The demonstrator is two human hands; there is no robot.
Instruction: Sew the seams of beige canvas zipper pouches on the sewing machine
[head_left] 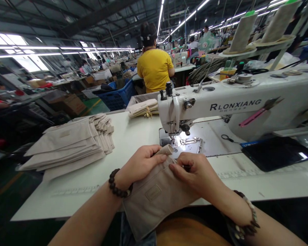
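A beige fabric pouch (164, 191) with a small stitched label hangs over the table's front edge, gripped by both hands. My left hand (143, 164) is closed on its upper edge, where a strip of the cloth is rolled into a loop, thumb on top. My right hand (195, 171) pinches the same edge a little to the right, fingertips pressed together. Just beyond the hands is the needle area of a white sewing machine (207, 106), with the presser foot over a metal plate (213, 147). The pouch's underside is hidden.
A stack of beige fabric pieces (74, 143) lies on the left of the white table (92, 201). Behind the machine head are more pieces (143, 108) with brass-coloured clips. A dark phone (277, 153) rests at right. A person in yellow (155, 70) sits ahead, near a blue crate (118, 95).
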